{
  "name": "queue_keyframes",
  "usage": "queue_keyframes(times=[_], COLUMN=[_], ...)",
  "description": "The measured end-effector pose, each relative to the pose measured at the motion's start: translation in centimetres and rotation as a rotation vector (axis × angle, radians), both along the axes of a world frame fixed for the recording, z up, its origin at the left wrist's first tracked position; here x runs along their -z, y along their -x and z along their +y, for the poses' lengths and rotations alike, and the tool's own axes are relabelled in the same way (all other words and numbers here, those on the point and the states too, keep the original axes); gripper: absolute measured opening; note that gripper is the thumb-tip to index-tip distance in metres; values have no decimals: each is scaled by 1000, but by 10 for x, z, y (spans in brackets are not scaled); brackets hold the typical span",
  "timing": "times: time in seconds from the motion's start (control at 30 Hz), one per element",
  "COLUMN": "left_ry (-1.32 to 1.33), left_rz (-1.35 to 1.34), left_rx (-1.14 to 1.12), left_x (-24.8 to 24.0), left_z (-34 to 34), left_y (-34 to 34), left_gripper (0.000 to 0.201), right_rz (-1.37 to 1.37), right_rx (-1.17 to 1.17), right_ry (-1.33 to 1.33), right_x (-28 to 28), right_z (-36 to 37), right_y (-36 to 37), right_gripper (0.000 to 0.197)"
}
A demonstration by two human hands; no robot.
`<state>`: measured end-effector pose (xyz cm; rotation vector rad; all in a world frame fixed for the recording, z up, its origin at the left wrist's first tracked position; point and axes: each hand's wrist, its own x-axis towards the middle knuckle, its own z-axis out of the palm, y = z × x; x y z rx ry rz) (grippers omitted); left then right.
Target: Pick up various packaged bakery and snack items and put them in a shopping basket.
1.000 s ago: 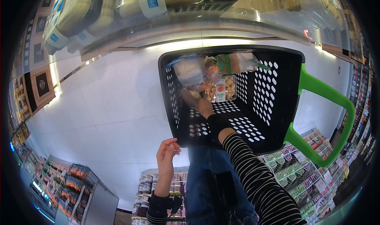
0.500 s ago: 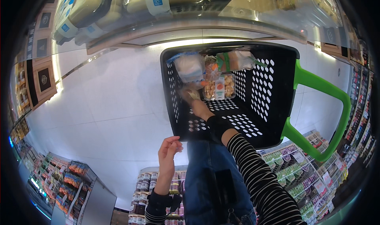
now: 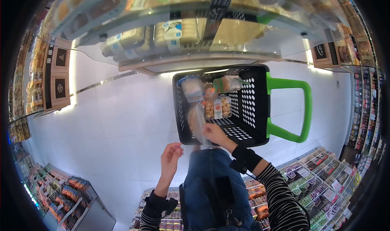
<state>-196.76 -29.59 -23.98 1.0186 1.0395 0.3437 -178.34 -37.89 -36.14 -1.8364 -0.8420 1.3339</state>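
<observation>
A black shopping basket [image 3: 260, 129] with round holes and a green handle [image 3: 307, 109] is in front of my legs. Inside, at its left side, lies a clear plastic bag [image 3: 196, 122] with a tan, rounded food in it, slightly blurred. My right hand [image 3: 215, 134] reaches over the near rim, fingers closed on the bag's loose edge. Just outside the basket's near left corner is my left hand [image 3: 171, 156], fingers loosely curved and holding nothing. Farther in are a whitish bagged package [image 3: 191, 88], a small orange-toned packet [image 3: 210, 92], a green-and-brown package [image 3: 227, 84] and a clear box of pale brown pieces [image 3: 219, 108].
A glass-fronted display shelf [image 3: 170, 52] with packaged pale buns [image 3: 175, 32] spans the far side. Racks of packaged goods [image 3: 308, 182] stand near right, and another rack [image 3: 67, 196] near left. Shelving [image 3: 361, 105] runs along the right. Pale floor [image 3: 118, 125] surrounds the basket.
My right hand has drawn back toward the basket's near rim, and the bag now shows more fully at the left side. The basket appears smaller. My left hand stays near its corner.
</observation>
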Motion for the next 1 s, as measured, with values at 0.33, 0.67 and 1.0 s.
queue_keyframes(times=[0.33, 0.67, 1.0], left_ry=[-985, -1233, -1360], left_rz=[57, -260, -565], left_rx=[818, 533, 325], left_x=[-85, -140, -195], left_z=[-13, -49, -96], left_y=[-4, -64, -136], left_gripper=[82, 56, 22], right_rz=[448, 629, 648], right_rx=[666, 965, 994], right_ry=[-108, -417, -649], right_x=[-192, -324, -367], right_z=[-35, -88, -152], right_y=[8, 11, -16], right_gripper=[9, 12, 14])
